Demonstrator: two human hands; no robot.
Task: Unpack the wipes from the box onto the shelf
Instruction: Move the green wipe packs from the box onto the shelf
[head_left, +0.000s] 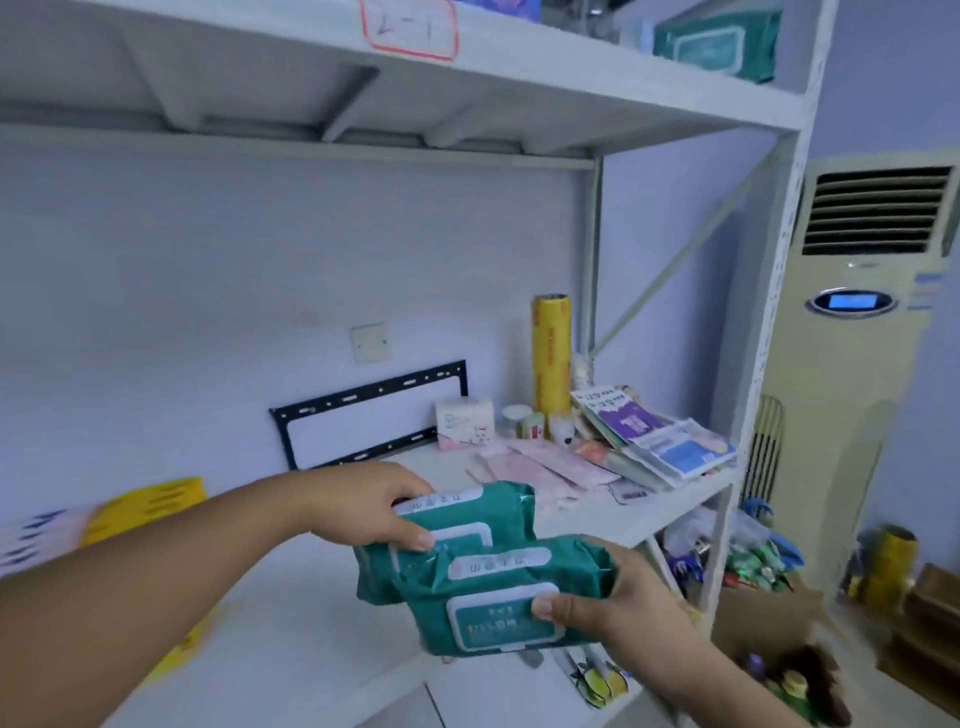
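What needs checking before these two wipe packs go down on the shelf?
1. Left hand grips the rear wipe pack, thumb on top: ok.
2. Right hand grips the front wipe pack, thumb on its lid: ok.
3. Bare patch of middle shelf under the packs: ok.
4. Packs apart from each other: cannot tell, the front one overlaps the rear one in view.
5. Pink packets to the right, out of the drop spot: ok.
6. Packs left in the box: cannot tell.
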